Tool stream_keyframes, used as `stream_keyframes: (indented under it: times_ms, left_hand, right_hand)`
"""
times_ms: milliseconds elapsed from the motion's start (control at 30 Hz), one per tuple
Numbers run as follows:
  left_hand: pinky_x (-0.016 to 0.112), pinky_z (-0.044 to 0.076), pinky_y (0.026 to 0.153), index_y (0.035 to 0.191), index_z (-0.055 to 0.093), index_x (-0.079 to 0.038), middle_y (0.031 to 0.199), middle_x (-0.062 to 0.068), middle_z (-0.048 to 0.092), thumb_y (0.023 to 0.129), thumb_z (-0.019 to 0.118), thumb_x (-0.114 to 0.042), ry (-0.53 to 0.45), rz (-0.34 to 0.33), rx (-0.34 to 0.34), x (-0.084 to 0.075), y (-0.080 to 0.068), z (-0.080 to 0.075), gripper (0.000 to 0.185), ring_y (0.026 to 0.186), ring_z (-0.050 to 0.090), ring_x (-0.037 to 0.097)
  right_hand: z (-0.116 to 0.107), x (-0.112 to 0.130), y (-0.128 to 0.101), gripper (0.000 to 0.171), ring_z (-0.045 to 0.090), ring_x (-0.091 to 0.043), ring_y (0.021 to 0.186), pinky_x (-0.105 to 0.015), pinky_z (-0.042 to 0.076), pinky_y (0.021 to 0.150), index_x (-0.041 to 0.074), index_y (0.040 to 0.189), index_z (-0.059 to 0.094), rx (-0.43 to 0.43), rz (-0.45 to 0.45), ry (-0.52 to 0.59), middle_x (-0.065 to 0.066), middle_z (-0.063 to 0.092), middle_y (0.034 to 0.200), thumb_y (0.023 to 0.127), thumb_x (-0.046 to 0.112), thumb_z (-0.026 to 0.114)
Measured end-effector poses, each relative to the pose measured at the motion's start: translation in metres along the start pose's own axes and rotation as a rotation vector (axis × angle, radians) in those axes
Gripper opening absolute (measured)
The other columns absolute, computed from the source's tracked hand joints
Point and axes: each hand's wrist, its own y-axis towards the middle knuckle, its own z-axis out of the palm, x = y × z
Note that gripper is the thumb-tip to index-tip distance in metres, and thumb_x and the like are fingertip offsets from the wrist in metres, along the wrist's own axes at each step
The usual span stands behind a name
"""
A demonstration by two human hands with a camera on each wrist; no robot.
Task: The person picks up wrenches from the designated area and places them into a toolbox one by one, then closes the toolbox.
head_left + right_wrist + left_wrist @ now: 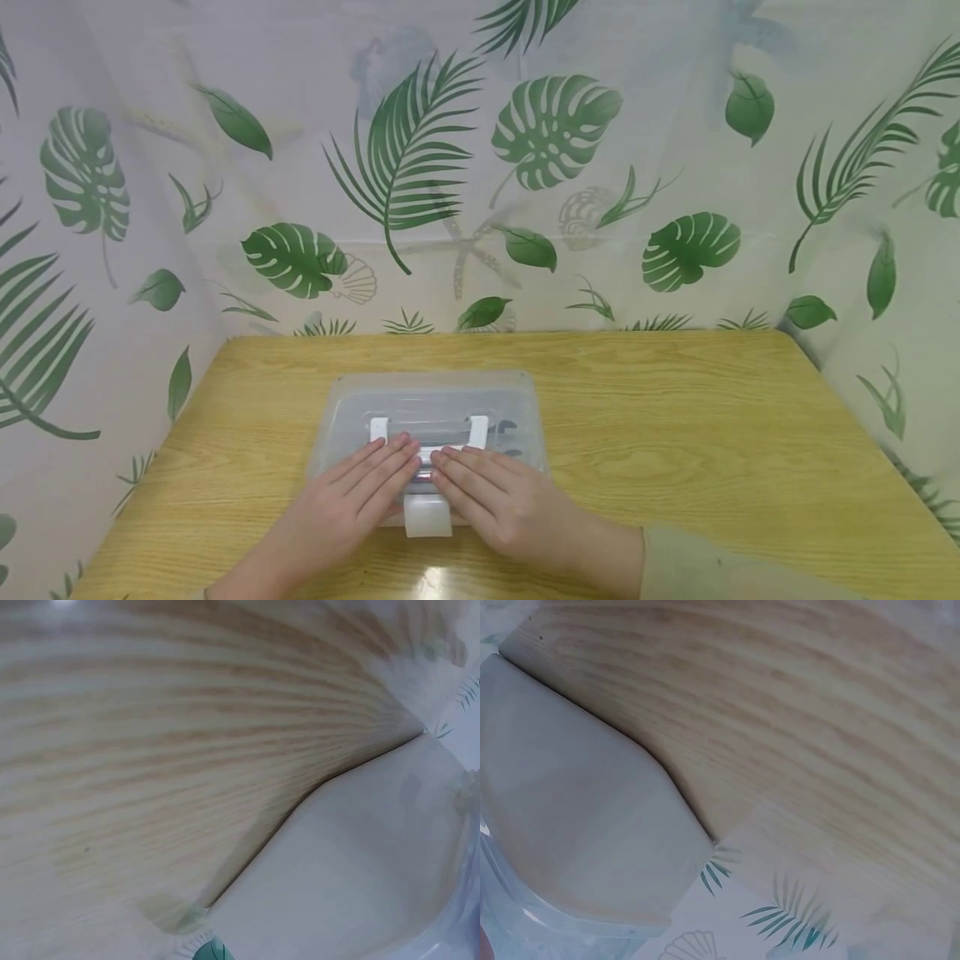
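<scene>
Both hands lie flat on a clear plastic box [431,417] w/ lid, sitting on the table [675,417]. Left hand [352,500] & right hand [495,500] lie side by side, fingers straight and relaxed, gripping nothing; fingertips [408,450] of the two meet at the near bar of the white handle [429,437] on the lid. The box sits directly under & just ahead of the hands, its long axis running left-right across both palms. A white latch tab [427,515] hangs off the near edge btwn the two hands, just under the index fingers, about equally close to each; neither hand clearly nearer. Can't tell if the latch is snapped shut. Wrist views are blurry: left wrist shows a lid corner [592,825] over wood grain, right wrist shows the opposite corner [360,862]; no fingers visible in either. Right forearm wears a pale green sleeve [720,567]. Leaf-print curtain [480,167] backs the table on all sides beyond the hands.
</scene>
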Motion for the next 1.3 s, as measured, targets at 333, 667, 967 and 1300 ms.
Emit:
stream_keyframes:
  times_ms: [333, 667, 967, 1300]
  left_hand:
    - [0.034, 0.049, 0.119, 0.138, 0.067, 0.000, 0.143, 0.012, 0.070, 0.118, 0.035, -0.026, -0.008, 0.017, 0.019, 0.0030, 0.0031, -0.0023, 0.046, 0.130, 0.070, 0.024]
    - [0.036, 0.057, 0.110, 0.137, 0.068, 0.000, 0.144, 0.011, 0.070, 0.117, 0.037, -0.029, -0.005, 0.033, 0.015, 0.0066, 0.0043, -0.0032, 0.046, 0.128, 0.071, 0.023]
    - [0.038, 0.059, 0.107, 0.136, 0.069, 0.001, 0.142, 0.011, 0.071, 0.116, 0.041, -0.030, -0.014, 0.039, -0.024, 0.0072, 0.0052, -0.0009, 0.046, 0.126, 0.072, 0.023]
    - [0.037, 0.059, 0.107, 0.136, 0.069, 0.000, 0.140, 0.011, 0.072, 0.116, 0.040, -0.030, -0.051, 0.015, -0.014, 0.0049, 0.0062, -0.0025, 0.046, 0.126, 0.072, 0.023]
  right_hand:
    - [0.0013, -0.0006, -0.0014, 0.035, 0.076, -0.024, 0.119, -0.034, 0.063, 0.102, -0.002, 0.126, 0.075, -0.006, 0.011, 0.029, -0.016, 0.076, 0.131, 0.114, 0.013, 0.046]
    - [0.0020, -0.0019, -0.0016, 0.035, 0.077, -0.024, 0.117, -0.033, 0.063, 0.100, -0.002, 0.124, 0.076, -0.013, -0.002, 0.019, -0.016, 0.077, 0.128, 0.114, 0.012, 0.045]
    - [0.0025, -0.0004, 0.0002, 0.036, 0.078, -0.023, 0.114, -0.032, 0.065, 0.097, 0.000, 0.121, 0.077, -0.041, 0.010, -0.009, -0.015, 0.079, 0.125, 0.114, 0.015, 0.046]
    - [0.0032, 0.0071, -0.0037, 0.045, 0.077, -0.025, 0.118, -0.034, 0.064, 0.099, -0.001, 0.125, 0.076, -0.009, 0.052, 0.000, -0.016, 0.077, 0.129, 0.109, 0.036, 0.054]
